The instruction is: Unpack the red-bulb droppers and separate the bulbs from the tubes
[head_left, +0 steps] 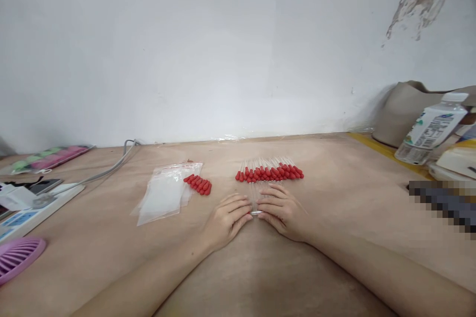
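Note:
My left hand (231, 217) and my right hand (279, 210) are close together on the table, fingers curled down. Between the two thumbs a thin glass dropper (255, 212) lies crosswise, pinched at both ends. A trace of red shows at its left end, by my left thumb. Clear glass tubes (253, 190) stick out between and under my fingers; my right hand partly covers them. Just beyond, a row of droppers with red rubber bulbs (273, 173) lies with the bulbs toward me. Left of my hands is a small pile of loose red bulbs (201, 185).
Clear zip bags (161, 193) lie under the loose bulbs' left edge. At far left are a power strip (48, 208), a grey cable (107, 171) and a pink fan-like grille (22, 257). A plastic bottle (433, 129) stands at right beside a beige container (394, 114).

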The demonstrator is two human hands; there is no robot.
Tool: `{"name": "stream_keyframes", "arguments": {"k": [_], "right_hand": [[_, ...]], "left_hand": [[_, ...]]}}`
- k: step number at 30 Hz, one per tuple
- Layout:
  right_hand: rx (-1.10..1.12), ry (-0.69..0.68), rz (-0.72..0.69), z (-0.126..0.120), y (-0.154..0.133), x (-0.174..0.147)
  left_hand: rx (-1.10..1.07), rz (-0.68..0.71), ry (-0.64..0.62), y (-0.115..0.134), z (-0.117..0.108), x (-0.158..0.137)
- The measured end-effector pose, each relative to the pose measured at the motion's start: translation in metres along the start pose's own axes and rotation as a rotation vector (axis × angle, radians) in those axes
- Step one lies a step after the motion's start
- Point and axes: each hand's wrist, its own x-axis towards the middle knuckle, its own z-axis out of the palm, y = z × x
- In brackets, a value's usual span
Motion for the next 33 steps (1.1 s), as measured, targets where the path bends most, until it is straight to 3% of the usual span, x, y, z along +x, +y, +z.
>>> {"name": "stream_keyframes", "arguments": {"k": [8,17,33], "right_hand": [[0.052,-0.085,0.02,0.0021,0.001,0.0012],[0.136,-0.076,-0.043,0.0071,0.0019,-0.003],[0.078,-0.123,-0.081,0.0002,-0.0026,-0.0054]], "left_hand": [[0.033,0.033,0.077,0.0026,0.0001,0.0022],[0.082,0.097,-0.004,0.0008,0.0001,0.0007],[-0.055,0.017,-0.117,0.0025,-0.0075,-0.0019]]}}
